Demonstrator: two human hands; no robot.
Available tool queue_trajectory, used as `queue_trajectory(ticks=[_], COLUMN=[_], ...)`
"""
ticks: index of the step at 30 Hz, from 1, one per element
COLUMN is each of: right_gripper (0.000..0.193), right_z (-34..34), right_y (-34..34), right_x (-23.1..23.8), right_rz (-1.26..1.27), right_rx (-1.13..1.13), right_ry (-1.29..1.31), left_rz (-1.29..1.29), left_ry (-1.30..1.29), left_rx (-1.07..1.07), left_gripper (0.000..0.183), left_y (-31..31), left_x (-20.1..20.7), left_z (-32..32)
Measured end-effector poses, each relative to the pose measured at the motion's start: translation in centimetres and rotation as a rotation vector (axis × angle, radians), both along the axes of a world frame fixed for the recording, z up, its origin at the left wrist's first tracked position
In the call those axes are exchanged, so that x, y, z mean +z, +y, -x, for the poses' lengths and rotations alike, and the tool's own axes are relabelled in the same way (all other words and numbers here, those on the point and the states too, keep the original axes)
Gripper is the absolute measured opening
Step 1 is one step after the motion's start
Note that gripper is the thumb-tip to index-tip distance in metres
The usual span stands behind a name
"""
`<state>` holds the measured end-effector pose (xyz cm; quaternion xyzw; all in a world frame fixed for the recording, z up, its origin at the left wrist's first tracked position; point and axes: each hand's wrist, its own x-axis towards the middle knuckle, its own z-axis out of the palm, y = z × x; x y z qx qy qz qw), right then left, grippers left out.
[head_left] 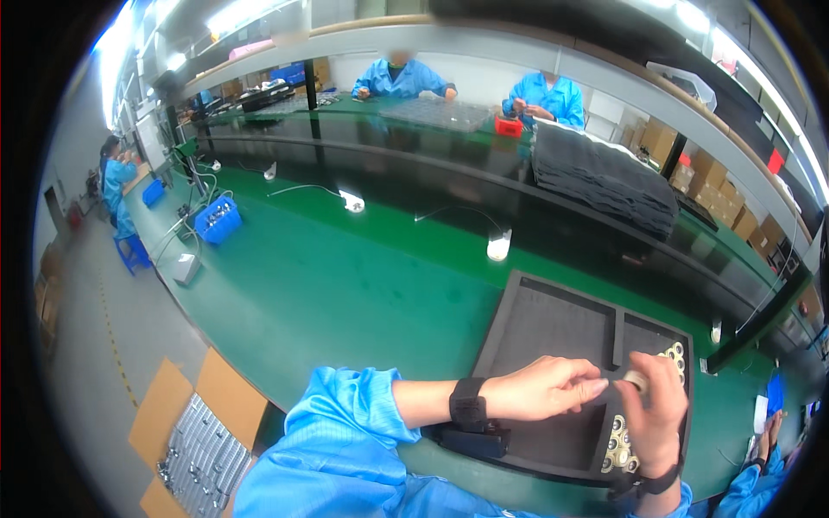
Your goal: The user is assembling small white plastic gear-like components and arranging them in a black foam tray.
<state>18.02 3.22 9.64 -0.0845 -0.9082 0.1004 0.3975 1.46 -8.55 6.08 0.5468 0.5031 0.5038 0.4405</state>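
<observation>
Over a black compartmented tray point(561, 315) my two hands face each other. My right hand point(661, 410) has its thumb and fingers closed round a small cream ring-shaped part point(637, 380). My left hand point(544, 388) is closed, thumb against fingertips, just left of that part; what the pinch holds, if anything, is too small to make out. Several similar cream rings with dark centres point(618, 445) lie in the tray's near right compartment. More cream rings point(676, 354) sit in the far right compartment, partly behind my right hand.
The tray rests on a green workbench point(345, 293). An open cardboard box point(229, 388) of metal parts stands at lower left. A blue bin point(218, 220) is farther left. White cabled devices point(498, 246) line the bench. Co-workers point(401, 82) sit opposite; another person's hands point(768, 436) are at right.
</observation>
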Motion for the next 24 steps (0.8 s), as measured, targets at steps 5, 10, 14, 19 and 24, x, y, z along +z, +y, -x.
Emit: queue_trajectory(ticks=[5, 10, 14, 19, 24], right_gripper=[0.046, 0.045, 0.044, 0.053, 0.052], right_z=[4.7, 4.4, 5.0, 4.9, 4.4], right_y=[-1.1, -1.2, 0.0, -0.2, 0.5], right_x=[-2.4, -3.6, -4.5, -4.8, -4.2], right_rz=[-0.292, -0.158, -0.245, -0.045, 0.108], right_rx=[0.187, 0.254, 0.178, 0.086, 0.281], right_ry=[0.028, -0.09, -0.075, -0.156, -0.102], left_rz=[-0.111, -0.032, 0.059, 0.015, 0.028], left_ry=[-0.454, -0.446, -0.772, -0.627, -0.646], left_rx=[0.051, 0.037, 0.016, 0.08, 0.088], left_gripper=[0.033, 0.033, 0.041, 0.041, 0.036], left_y=[1.2, 1.7, 1.7, 2.0, 1.6], left_x=[-1.9, -3.4, -3.1, -3.3, -2.9], left_z=[0.7, 2.7, 0.9, 0.5, 1.8])
